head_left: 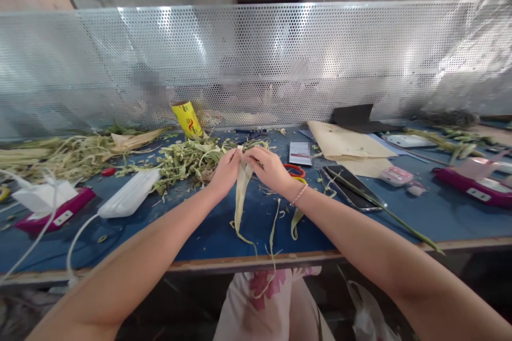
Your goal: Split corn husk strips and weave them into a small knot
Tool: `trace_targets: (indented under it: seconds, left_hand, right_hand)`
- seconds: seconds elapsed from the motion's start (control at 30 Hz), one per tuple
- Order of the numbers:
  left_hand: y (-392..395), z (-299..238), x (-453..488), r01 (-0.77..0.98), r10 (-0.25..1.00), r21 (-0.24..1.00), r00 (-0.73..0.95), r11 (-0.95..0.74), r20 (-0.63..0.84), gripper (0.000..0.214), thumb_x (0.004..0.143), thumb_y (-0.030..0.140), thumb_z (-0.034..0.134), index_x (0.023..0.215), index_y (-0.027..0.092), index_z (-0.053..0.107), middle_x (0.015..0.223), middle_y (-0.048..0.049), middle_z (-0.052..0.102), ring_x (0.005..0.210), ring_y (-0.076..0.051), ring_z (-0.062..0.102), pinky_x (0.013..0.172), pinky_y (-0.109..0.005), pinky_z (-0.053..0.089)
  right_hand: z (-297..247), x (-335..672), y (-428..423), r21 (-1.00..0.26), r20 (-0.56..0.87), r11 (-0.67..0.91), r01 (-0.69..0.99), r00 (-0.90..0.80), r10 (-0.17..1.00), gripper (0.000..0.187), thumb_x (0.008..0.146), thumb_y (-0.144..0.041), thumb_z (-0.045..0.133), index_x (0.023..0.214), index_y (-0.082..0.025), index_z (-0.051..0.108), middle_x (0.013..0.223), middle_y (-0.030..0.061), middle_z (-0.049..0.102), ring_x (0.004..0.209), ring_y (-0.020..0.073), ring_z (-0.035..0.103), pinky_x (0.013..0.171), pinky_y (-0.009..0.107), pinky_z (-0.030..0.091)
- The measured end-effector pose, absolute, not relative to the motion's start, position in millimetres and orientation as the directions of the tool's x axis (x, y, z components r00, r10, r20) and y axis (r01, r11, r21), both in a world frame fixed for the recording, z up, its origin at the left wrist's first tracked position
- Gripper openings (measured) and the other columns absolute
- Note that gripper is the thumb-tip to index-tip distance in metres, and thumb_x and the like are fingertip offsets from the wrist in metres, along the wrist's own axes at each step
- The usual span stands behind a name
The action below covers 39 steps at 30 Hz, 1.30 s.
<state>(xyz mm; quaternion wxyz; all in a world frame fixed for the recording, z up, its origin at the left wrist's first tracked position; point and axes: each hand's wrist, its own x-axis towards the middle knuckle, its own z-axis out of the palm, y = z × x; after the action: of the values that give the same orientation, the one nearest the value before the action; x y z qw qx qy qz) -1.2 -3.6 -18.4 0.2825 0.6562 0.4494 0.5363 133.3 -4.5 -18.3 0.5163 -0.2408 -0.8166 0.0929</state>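
Note:
My left hand (226, 170) and my right hand (269, 169) meet over the middle of the blue table (208, 234), both pinched on the top end of a pale green leaf strip (241, 197). The strip hangs down from my fingers and trails over the table's front edge toward my lap. Just behind my hands lies a heap of green leaf scraps (188, 160). Red-handled scissors (295, 170) lie right beside my right wrist, which wears a thin bracelet.
A yellow roll (187, 119) leans at the perforated metal screen (256, 64). A white power bank (130, 200) with cable and a magenta scale (56, 213) sit left. A phone (352, 187), brown paper (344, 144) and a second magenta scale (472, 184) sit right.

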Motion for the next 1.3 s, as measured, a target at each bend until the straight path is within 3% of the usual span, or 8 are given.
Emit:
trace_targets:
  seconds: [0.1, 0.2, 0.33, 0.57, 0.87, 1.0, 1.17, 1.3]
  left_hand:
    - [-2, -19, -2, 0.285, 0.894, 0.856, 0.002, -0.431, 0.449, 0.022, 0.081, 0.033, 0.041, 0.069, 0.016, 0.05, 0.066, 0.0004, 0.048, 0.063, -0.013, 0.044, 0.061, -0.025, 0.035]
    - [-3, -17, -2, 0.324, 0.888, 0.839, 0.004, -0.437, 0.46, 0.023, 0.082, 0.033, 0.04, 0.069, 0.017, 0.05, 0.066, 0.0, 0.049, 0.066, -0.013, 0.046, 0.063, -0.025, 0.035]
    - [-5, -17, -3, 0.397, 0.869, 0.79, 0.037, -0.466, 0.494, 0.027, 0.083, 0.037, 0.038, 0.068, 0.017, 0.048, 0.065, 0.0005, 0.047, 0.065, -0.013, 0.045, 0.063, -0.025, 0.036]
    - [-5, -17, -4, 0.311, 0.885, 0.83, 0.106, -0.463, 0.454, 0.027, 0.082, 0.037, 0.04, 0.069, 0.016, 0.051, 0.065, 0.0001, 0.052, 0.065, -0.013, 0.048, 0.062, -0.024, 0.038]
    - [-2, -24, -1, 0.1, 0.956, 0.953, 0.098, -0.286, 0.277, 0.022, 0.079, 0.034, 0.045, 0.064, 0.018, 0.045, 0.048, 0.0056, 0.035, 0.041, -0.008, 0.035, 0.04, -0.019, 0.028]
    - [-2, -24, -1, 0.136, 0.944, 0.935, 0.092, -0.328, 0.318, 0.024, 0.08, 0.035, 0.042, 0.063, 0.017, 0.044, 0.051, 0.0054, 0.034, 0.043, -0.007, 0.032, 0.041, -0.019, 0.026]
    - [-8, -15, -2, 0.32, 0.906, 0.849, 0.1, -0.421, 0.411, 0.024, 0.08, 0.032, 0.04, 0.064, 0.016, 0.048, 0.053, 0.0044, 0.037, 0.048, -0.008, 0.033, 0.046, -0.021, 0.027]
    - [-12, -12, 1, 0.349, 0.896, 0.83, 0.08, -0.436, 0.437, 0.025, 0.08, 0.03, 0.039, 0.06, 0.016, 0.044, 0.055, 0.0039, 0.037, 0.051, -0.009, 0.033, 0.049, -0.022, 0.028]
  right_hand:
    - [-18, 133, -4, -0.565, 0.712, 0.774, 0.287, -0.305, 0.633, 0.012, 0.081, -0.029, 0.046, 0.083, -0.018, 0.05, 0.072, -0.0002, 0.051, 0.064, 0.0106, 0.048, 0.06, 0.023, 0.039]
    - [-19, 131, 0, -0.759, 0.558, 0.614, 0.215, -0.269, 0.785, 0.024, 0.073, -0.037, 0.056, 0.085, -0.018, 0.047, 0.068, -0.0033, 0.047, 0.06, 0.0095, 0.045, 0.056, 0.022, 0.038]
    - [-21, 129, 4, -0.857, 0.447, 0.514, 0.045, -0.432, 0.783, 0.027, 0.072, -0.042, 0.055, 0.075, -0.016, 0.049, 0.066, -0.0021, 0.049, 0.06, 0.0093, 0.044, 0.056, 0.023, 0.038]
    - [-20, 130, 4, -0.812, 0.507, 0.577, 0.082, -0.39, 0.769, 0.03, 0.077, -0.045, 0.047, 0.073, -0.016, 0.052, 0.065, -0.0011, 0.051, 0.062, 0.0106, 0.045, 0.063, 0.025, 0.039]
    - [-17, 134, 4, -0.65, 0.594, 0.694, 0.309, -0.362, 0.718, 0.019, 0.081, -0.031, 0.042, 0.067, -0.018, 0.043, 0.065, -0.0012, 0.05, 0.061, 0.0109, 0.044, 0.061, 0.024, 0.036]
    - [-17, 134, 2, -0.532, 0.678, 0.78, 0.329, -0.386, 0.626, 0.023, 0.083, -0.029, 0.038, 0.062, -0.019, 0.037, 0.064, -0.0014, 0.045, 0.061, 0.0107, 0.041, 0.062, 0.024, 0.034]
    - [-17, 132, 2, -0.609, 0.639, 0.735, 0.297, -0.366, 0.677, 0.027, 0.084, -0.033, 0.038, 0.061, -0.02, 0.031, 0.059, -0.0036, 0.038, 0.055, 0.0098, 0.036, 0.055, 0.023, 0.031]
    - [-18, 133, 2, -0.525, 0.698, 0.796, 0.3, -0.383, 0.605, 0.026, 0.085, -0.031, 0.036, 0.062, -0.02, 0.034, 0.061, -0.0022, 0.042, 0.06, 0.0106, 0.041, 0.06, 0.024, 0.034]
